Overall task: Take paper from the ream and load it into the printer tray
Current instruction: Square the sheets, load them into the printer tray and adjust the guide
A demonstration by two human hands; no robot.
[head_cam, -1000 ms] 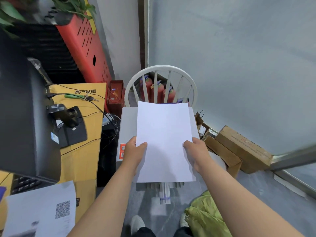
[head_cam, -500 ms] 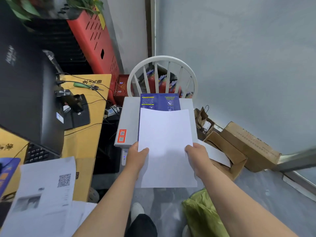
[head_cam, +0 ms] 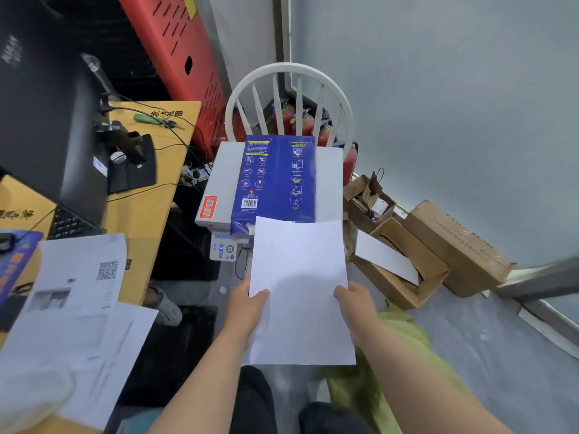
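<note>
I hold a stack of white paper (head_cam: 300, 289) flat in front of me. My left hand (head_cam: 247, 308) grips its left edge and my right hand (head_cam: 355, 305) grips its right edge. Beyond the sheets, a blue ream wrapper (head_cam: 277, 180) lies on top of the white printer (head_cam: 219, 189), which stands on a white chair (head_cam: 289, 73). The printer's control panel (head_cam: 223, 249) shows below the ream's torn near end. The paper hides the printer's front and any tray there.
A yellow desk (head_cam: 147, 211) at left carries a black monitor (head_cam: 47, 120), cables and printed sheets (head_cam: 78, 296). Open cardboard boxes (head_cam: 432, 252) sit on the floor at right against the grey wall. Green fabric (head_cam: 391, 355) lies below my right arm.
I have drawn the paper back toward me and lower, off the ream. The blue wrapper and the printer's control panel have come into sight.
</note>
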